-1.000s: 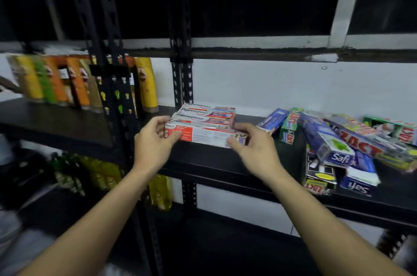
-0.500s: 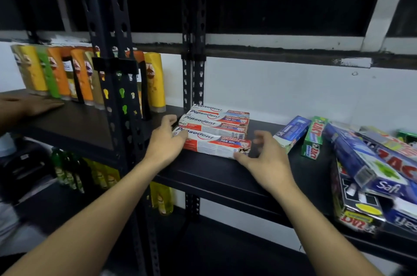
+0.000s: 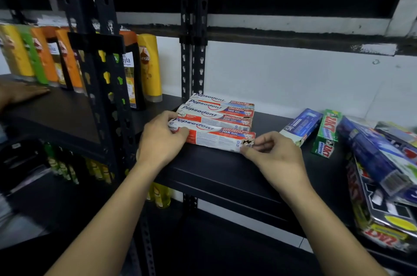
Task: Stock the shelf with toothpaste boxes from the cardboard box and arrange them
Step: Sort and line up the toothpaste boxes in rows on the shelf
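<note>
The right hand (image 3: 274,153) had been open by the end of the front toothpaste box (image 3: 212,134). Then it pinched the box's right corner with thumb and finger. The left hand (image 3: 161,140) curled its fingers more over the left end. The box sat a bit closer to the shelf (image 3: 216,169) edge than before.

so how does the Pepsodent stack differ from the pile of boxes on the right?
The Pepsodent stack is squared up, boxes parallel; the pile on the right lies jumbled at mixed angles. The stack is one red-and-white brand; the pile mixes blue, green and dark boxes. The left hand and right hand grip the ends of the stack's front box; nothing touches the pile. Both sit on the same black shelf.
</note>
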`<action>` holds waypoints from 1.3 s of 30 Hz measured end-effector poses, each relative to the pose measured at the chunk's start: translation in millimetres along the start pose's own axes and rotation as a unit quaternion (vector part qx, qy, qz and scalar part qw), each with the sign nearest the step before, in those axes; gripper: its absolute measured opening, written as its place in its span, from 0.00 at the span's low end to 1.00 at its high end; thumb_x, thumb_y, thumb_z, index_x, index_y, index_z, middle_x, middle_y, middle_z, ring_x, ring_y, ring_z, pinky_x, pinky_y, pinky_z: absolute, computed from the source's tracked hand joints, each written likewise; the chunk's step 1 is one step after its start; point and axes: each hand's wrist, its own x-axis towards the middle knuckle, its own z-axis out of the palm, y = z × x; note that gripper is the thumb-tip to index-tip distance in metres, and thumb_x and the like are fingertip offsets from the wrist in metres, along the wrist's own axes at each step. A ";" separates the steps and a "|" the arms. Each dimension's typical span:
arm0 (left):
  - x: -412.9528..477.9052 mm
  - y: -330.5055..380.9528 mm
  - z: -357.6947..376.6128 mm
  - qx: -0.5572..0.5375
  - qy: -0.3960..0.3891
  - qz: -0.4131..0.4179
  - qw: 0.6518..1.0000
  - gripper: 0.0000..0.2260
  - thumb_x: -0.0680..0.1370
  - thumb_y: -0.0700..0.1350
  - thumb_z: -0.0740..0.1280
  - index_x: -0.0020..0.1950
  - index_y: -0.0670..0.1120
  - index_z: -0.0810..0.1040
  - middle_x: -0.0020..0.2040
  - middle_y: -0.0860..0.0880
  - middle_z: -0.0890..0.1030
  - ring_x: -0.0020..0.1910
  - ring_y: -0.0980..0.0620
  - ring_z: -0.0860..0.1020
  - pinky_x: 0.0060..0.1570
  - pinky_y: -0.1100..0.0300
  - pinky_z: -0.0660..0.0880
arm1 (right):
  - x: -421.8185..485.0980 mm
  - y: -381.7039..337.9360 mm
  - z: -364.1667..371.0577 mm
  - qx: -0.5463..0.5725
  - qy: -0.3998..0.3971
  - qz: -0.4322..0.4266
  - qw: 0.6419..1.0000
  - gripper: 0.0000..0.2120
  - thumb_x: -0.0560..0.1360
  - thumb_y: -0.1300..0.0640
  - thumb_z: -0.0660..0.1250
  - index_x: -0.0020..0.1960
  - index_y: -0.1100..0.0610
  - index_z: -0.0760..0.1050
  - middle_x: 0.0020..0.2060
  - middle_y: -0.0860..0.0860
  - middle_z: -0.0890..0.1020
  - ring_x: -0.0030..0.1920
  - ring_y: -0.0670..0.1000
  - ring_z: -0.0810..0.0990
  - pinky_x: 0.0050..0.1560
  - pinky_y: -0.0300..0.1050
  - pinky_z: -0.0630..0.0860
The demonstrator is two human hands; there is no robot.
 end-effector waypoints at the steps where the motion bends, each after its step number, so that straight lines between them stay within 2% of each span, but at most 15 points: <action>1: -0.3 -1.3 0.6 0.007 0.006 0.011 1.000 0.17 0.72 0.50 0.69 0.61 0.52 0.79 0.58 0.52 0.82 0.56 0.52 0.78 0.57 0.58 0.74 | 0.3 0.5 -0.2 0.003 -0.005 -0.002 1.000 0.11 0.67 0.51 0.79 0.44 0.52 0.78 0.38 0.45 0.83 0.40 0.40 0.81 0.37 0.31 0.72; 8: -2.1 -3.1 0.5 0.034 0.030 0.040 0.998 0.19 0.74 0.49 0.69 0.64 0.47 0.80 0.62 0.49 0.79 0.59 0.51 0.77 0.60 0.60 0.70 | 0.1 1.7 1.0 0.007 -0.015 -0.004 1.000 0.09 0.68 0.53 0.77 0.46 0.50 0.81 0.41 0.43 0.85 0.45 0.41 0.82 0.51 0.42 0.79; 15: -3.7 1.5 0.0 0.064 0.034 0.010 0.997 0.19 0.74 0.51 0.69 0.64 0.48 0.78 0.57 0.47 0.80 0.52 0.47 0.78 0.51 0.55 0.74 | -2.0 -0.2 -1.1 0.011 -0.037 -0.018 0.999 0.12 0.70 0.54 0.75 0.53 0.50 0.82 0.45 0.40 0.85 0.49 0.39 0.82 0.58 0.45 0.78; 19: -5.3 4.0 -1.0 0.064 0.037 -0.001 0.997 0.19 0.76 0.53 0.67 0.65 0.48 0.77 0.56 0.46 0.81 0.53 0.46 0.78 0.51 0.55 0.74 | -1.6 0.2 -0.7 0.009 -0.054 -0.027 0.998 0.14 0.70 0.52 0.74 0.55 0.48 0.82 0.47 0.38 0.85 0.51 0.38 0.82 0.60 0.46 0.78; 27: -6.3 6.8 -1.8 0.070 0.027 -0.001 0.997 0.20 0.78 0.55 0.64 0.68 0.48 0.76 0.61 0.47 0.80 0.58 0.45 0.77 0.51 0.56 0.72 | -1.7 1.1 -0.9 -0.013 -0.079 -0.039 0.996 0.18 0.70 0.49 0.71 0.59 0.41 0.81 0.49 0.35 0.84 0.54 0.39 0.80 0.61 0.45 0.77; 32: -6.2 6.5 -1.0 0.074 0.028 -0.004 0.997 0.22 0.77 0.56 0.64 0.68 0.49 0.75 0.62 0.47 0.79 0.59 0.45 0.77 0.53 0.55 0.73 | -1.1 0.2 -1.5 -0.019 -0.080 -0.031 0.996 0.18 0.70 0.50 0.72 0.60 0.43 0.80 0.51 0.36 0.84 0.56 0.39 0.80 0.62 0.44 0.76; 36: -5.6 4.0 0.2 0.069 0.032 0.002 0.997 0.22 0.76 0.56 0.66 0.68 0.48 0.75 0.64 0.48 0.79 0.61 0.46 0.76 0.54 0.56 0.72 | -1.2 0.4 -1.4 0.006 -0.055 -0.021 0.998 0.12 0.71 0.54 0.73 0.54 0.48 0.82 0.47 0.38 0.85 0.51 0.38 0.81 0.60 0.42 0.77; 39: -4.6 1.1 0.5 0.066 0.035 0.019 0.997 0.24 0.75 0.55 0.67 0.68 0.46 0.75 0.68 0.48 0.75 0.65 0.47 0.73 0.60 0.55 0.70 | -2.0 -1.2 -2.2 0.036 -0.035 -0.012 0.999 0.10 0.71 0.57 0.73 0.50 0.46 0.79 0.46 0.38 0.84 0.50 0.37 0.81 0.57 0.38 0.76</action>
